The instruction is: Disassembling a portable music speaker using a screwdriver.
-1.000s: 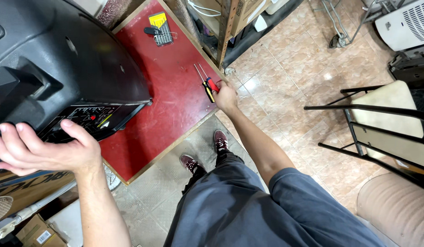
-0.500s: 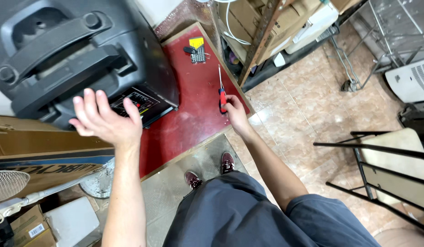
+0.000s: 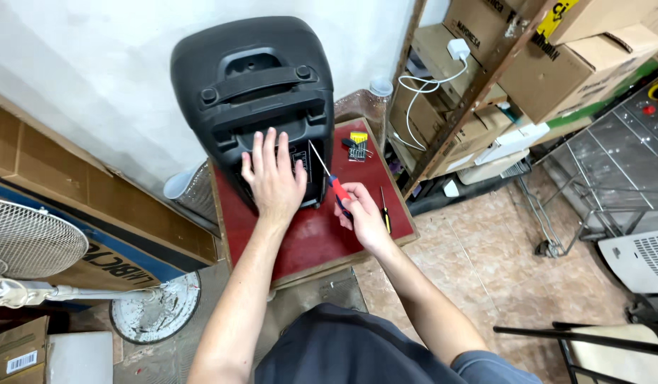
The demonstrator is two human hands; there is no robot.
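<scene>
Head view: left hand [image 3: 273, 178] flat on speaker [image 3: 254, 92], right hand [image 3: 361, 217] gripping screwdriver [image 3: 327, 174] near table edge [image 3: 407, 235].

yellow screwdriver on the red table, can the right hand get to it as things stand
Probably yes, but not freely: the yellow screwdriver lies uncovered on the red table right beside the right hand. That hand already grips a red-handled screwdriver, so its fingers are occupied.
</scene>
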